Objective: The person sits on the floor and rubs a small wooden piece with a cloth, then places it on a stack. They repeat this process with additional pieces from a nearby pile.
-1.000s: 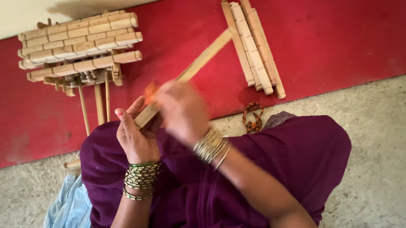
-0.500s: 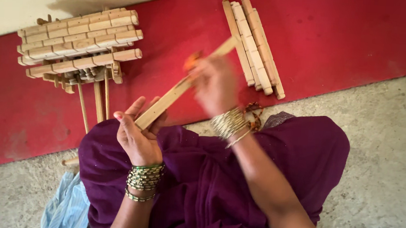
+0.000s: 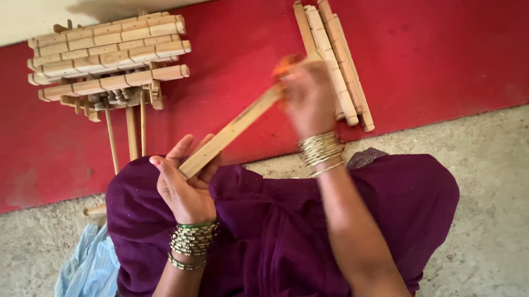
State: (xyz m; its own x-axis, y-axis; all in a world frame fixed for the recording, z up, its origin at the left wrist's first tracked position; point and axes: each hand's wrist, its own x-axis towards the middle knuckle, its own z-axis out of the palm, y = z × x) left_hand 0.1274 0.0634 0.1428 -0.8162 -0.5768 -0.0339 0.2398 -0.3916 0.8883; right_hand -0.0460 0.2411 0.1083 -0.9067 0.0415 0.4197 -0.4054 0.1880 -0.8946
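**Stick held over a red floor**

A red floor point(image 3: 234, 53) meets grey concrete point(image 3: 509, 203). At left lies a stack of wooden pieces point(image 3: 106, 57). The left hand point(image 3: 184, 183) clasps the low end of a slanted stick point(image 3: 231, 131); the right hand point(image 3: 308, 96), blurred, closes on its top. A bundle of slats point(image 3: 336, 54) lies at right.

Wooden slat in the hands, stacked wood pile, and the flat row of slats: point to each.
wooden slat point(image 3: 231, 131), head view, mid-length of its face.
stacked wood pile point(image 3: 107, 47), head view, top layer.
flat row of slats point(image 3: 344, 73), head view, middle slat.
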